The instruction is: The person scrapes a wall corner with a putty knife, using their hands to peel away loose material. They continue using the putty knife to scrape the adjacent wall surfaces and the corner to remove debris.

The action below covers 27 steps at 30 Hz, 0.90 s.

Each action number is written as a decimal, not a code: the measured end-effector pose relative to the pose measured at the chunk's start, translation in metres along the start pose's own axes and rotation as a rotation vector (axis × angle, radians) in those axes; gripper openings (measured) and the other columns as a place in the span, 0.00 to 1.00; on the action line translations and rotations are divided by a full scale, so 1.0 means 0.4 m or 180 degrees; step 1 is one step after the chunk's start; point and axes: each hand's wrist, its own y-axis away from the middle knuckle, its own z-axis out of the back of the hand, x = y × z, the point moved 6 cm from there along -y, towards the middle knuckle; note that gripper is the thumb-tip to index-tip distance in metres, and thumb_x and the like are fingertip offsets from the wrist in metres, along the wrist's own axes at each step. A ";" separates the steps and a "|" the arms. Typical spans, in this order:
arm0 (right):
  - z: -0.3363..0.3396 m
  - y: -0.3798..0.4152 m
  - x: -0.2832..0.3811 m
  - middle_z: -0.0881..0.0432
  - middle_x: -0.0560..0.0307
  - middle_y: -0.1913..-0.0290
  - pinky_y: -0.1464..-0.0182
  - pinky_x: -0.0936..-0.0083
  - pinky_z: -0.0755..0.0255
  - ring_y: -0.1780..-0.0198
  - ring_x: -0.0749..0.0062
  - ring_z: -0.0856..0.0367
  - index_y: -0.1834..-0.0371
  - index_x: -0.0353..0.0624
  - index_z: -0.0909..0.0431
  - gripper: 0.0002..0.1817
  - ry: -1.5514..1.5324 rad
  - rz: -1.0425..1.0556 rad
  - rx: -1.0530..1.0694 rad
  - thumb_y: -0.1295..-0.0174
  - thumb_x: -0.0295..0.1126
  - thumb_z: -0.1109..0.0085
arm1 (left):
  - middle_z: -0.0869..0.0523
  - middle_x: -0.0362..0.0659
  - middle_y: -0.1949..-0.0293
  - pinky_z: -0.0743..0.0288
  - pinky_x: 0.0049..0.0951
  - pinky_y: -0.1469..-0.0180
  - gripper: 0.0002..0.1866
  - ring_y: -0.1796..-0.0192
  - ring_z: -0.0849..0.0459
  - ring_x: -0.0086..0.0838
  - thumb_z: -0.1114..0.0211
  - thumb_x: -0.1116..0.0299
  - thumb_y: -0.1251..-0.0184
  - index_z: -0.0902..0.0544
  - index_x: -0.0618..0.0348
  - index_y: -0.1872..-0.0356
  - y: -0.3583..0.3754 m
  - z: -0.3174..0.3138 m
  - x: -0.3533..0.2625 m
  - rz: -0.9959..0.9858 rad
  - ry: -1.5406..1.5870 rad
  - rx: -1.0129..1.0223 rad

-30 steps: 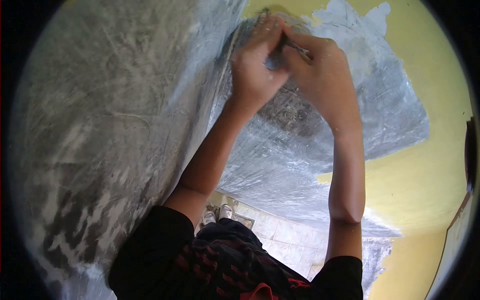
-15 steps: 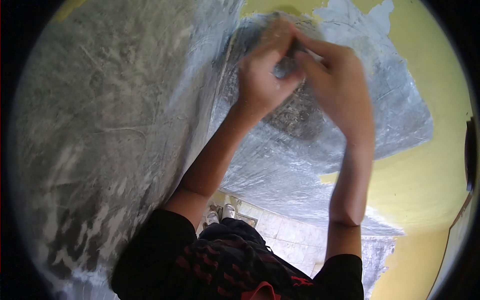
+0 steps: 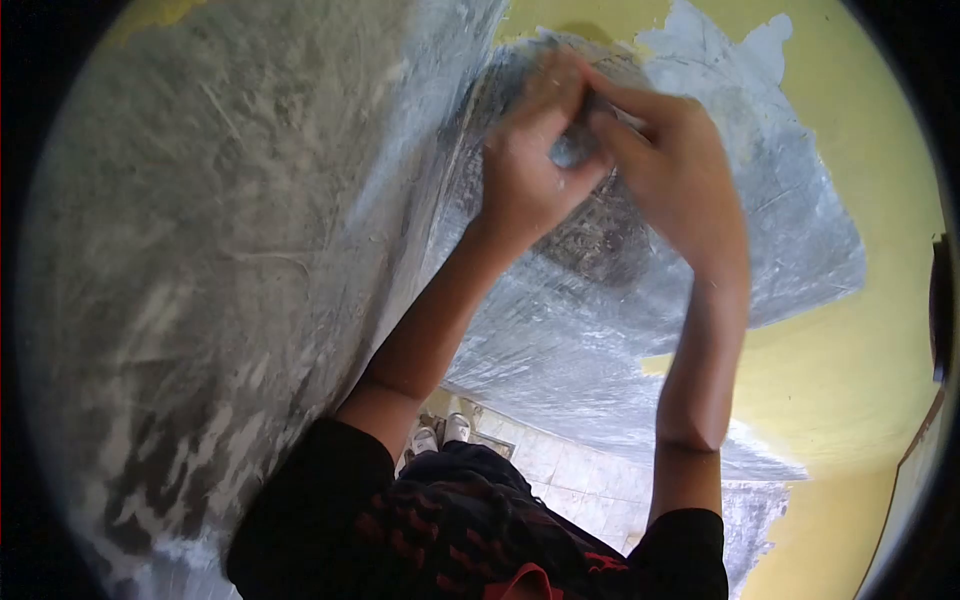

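Observation:
Both hands are raised and close together in front of the grey, scraped wall patch at the upper middle of the head view. My left hand is curled, its thumb bent toward the right hand and its fingertips smeared by motion. Beside it, my right hand has its fingers and thumb pinched together, pointing left. A small dark thing seems to sit between the hands, mostly covered by the fingers, and I cannot make out its kind. Behind the hands the wall is darker and rough.
A large grey wall with streaks and dark stains rises close on the left, meeting the scraped patch at a corner. Yellow paint with ragged edges borders the patch. Below are pale floor tiles and my feet in light shoes.
Both hands stay together at nearly the same spot. My left hand and forearm have shifted slightly right and down in view, and the left wall has moved slightly right too.

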 end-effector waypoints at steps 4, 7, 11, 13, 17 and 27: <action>-0.006 0.009 0.026 0.12 0.36 0.66 0.58 0.67 0.22 0.67 0.69 0.17 0.36 0.33 0.15 0.23 0.0005 0.0019 -0.0118 0.31 0.33 0.36 | 0.17 0.62 0.29 0.23 0.45 0.24 0.37 0.24 0.20 0.49 0.19 0.75 0.43 0.18 0.67 0.29 -0.016 0.033 0.041 0.0099 0.0011 -0.0033; 0.003 0.005 0.055 0.11 0.32 0.61 0.54 0.66 0.21 0.65 0.63 0.13 0.37 0.35 0.14 0.21 0.0222 -0.0170 0.0150 0.31 0.31 0.37 | 0.17 0.62 0.29 0.20 0.44 0.26 0.37 0.26 0.18 0.49 0.20 0.75 0.43 0.18 0.67 0.29 -0.008 0.014 0.012 -0.0022 0.0056 0.0038; -0.036 0.013 0.044 0.12 0.30 0.59 0.50 0.50 0.19 0.56 0.31 0.12 0.41 0.37 0.12 0.20 -0.0025 0.0049 -0.0277 0.34 0.30 0.41 | 0.17 0.62 0.29 0.23 0.44 0.23 0.38 0.23 0.21 0.48 0.19 0.75 0.44 0.18 0.67 0.28 -0.013 0.032 0.061 0.0190 0.0146 -0.0038; -0.025 0.017 0.053 0.12 0.30 0.59 0.50 0.50 0.19 0.56 0.31 0.12 0.41 0.36 0.12 0.20 -0.0067 0.0101 -0.0345 0.34 0.30 0.41 | 0.17 0.62 0.30 0.23 0.44 0.24 0.37 0.23 0.21 0.49 0.19 0.75 0.44 0.18 0.67 0.29 -0.013 0.031 0.045 0.0056 0.0153 -0.0053; -0.051 -0.020 0.003 0.12 0.29 0.57 0.50 0.51 0.18 0.56 0.33 0.11 0.39 0.37 0.12 0.21 -0.0050 -0.0172 -0.0046 0.33 0.30 0.41 | 0.17 0.63 0.29 0.24 0.44 0.23 0.37 0.24 0.21 0.51 0.19 0.74 0.45 0.18 0.68 0.29 -0.013 0.014 0.039 -0.0108 -0.0184 -0.0006; -0.055 -0.010 0.016 0.17 0.41 0.73 0.63 0.63 0.26 0.73 0.60 0.23 0.31 0.40 0.15 0.24 -0.0047 0.0133 -0.0061 0.30 0.33 0.35 | 0.21 0.64 0.26 0.28 0.46 0.21 0.40 0.20 0.25 0.53 0.22 0.76 0.45 0.20 0.67 0.26 -0.008 0.025 0.055 -0.0249 -0.0443 -0.0056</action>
